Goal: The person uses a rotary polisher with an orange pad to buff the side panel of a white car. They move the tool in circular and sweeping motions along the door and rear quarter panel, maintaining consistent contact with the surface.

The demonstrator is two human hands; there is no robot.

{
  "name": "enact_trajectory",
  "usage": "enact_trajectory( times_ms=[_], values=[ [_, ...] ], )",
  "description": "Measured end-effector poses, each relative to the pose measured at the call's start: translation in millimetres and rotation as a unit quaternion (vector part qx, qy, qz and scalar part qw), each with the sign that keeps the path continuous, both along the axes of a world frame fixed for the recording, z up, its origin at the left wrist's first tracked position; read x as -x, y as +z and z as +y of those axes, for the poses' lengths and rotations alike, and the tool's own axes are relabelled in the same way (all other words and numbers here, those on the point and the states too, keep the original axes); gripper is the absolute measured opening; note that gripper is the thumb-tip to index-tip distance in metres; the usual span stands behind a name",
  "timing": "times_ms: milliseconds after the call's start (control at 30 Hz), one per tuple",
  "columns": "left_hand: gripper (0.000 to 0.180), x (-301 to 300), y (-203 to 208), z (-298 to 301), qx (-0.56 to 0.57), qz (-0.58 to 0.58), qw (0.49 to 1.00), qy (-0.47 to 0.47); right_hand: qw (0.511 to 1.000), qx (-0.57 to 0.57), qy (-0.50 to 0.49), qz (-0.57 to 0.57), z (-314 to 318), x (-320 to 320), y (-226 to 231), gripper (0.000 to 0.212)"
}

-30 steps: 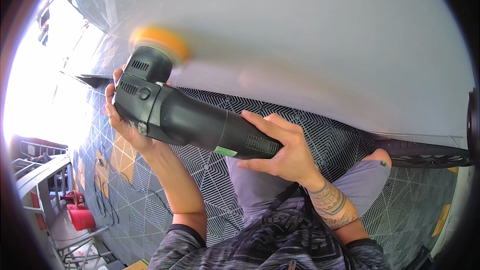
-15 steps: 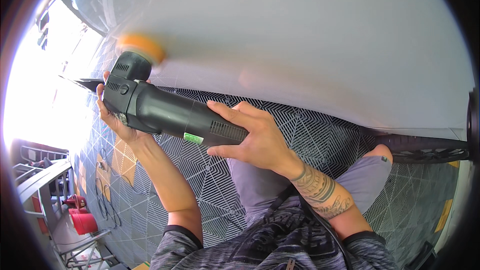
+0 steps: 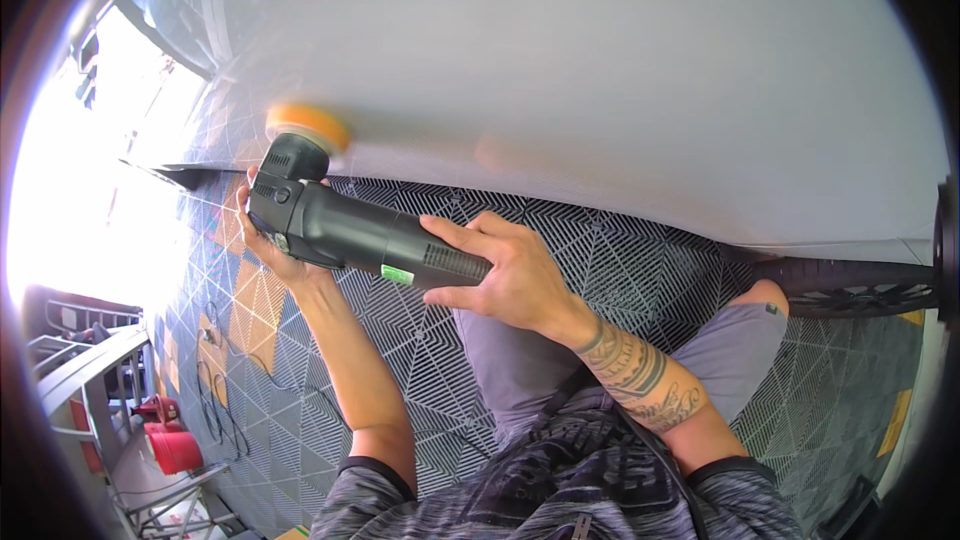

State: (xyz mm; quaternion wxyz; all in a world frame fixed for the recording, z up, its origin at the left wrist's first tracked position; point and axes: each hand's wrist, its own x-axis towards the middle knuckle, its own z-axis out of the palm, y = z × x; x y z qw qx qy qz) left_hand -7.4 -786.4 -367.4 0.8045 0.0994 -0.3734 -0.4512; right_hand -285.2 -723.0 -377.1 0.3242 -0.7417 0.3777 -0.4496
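Note:
A black car polisher (image 3: 355,225) lies across my two hands, its head up at the left and its body sloping down to the right. Its round orange pad (image 3: 308,126) rests against the lower part of a glossy light-grey car panel (image 3: 620,90); the pad's edge looks blurred. My left hand (image 3: 268,235) grips the head from beneath and the left, with part of the fingers hidden behind it. Wrapped round the vented rear end of the body is my right hand (image 3: 510,270), thumb and fingers on either side.
A car wheel (image 3: 850,285) stands at the right below the panel. Dark grating tiles (image 3: 620,270) cover the floor, with a thin cable (image 3: 215,380) lying on them at left. Further left are a metal frame (image 3: 100,370) and a red bucket (image 3: 174,448). My knees are bent beneath the polisher.
The polisher's head and pad have moved right and down along the panel, my left hand going with them. My right hand has stayed nearly in place.

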Motion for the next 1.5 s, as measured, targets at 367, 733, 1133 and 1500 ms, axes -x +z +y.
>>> enact_trajectory(
  times_ms=[367, 733, 1133, 1500],
  values=[
    [0.029, 51, 3, 17, -0.055, -0.011, 0.997, 0.062, 1.0, -0.017, -0.01, -0.017, 21, 39, 0, 0.072],
    [0.027, 90, -3, 32, -0.059, 0.005, 0.998, 0.036, 0.999, -0.025, -0.026, -0.014, 37, 77, -9, 0.069],
    [0.027, 142, -15, 48, -0.054, -0.002, 0.998, 0.016, 0.999, -0.015, -0.036, -0.012, 56, 131, -16, 0.071],
    [0.024, 190, -13, 63, -0.048, -0.007, 0.999, 0.005, 0.999, 0.008, -0.049, -0.02, 70, 173, -20, 0.071]
  ],
)
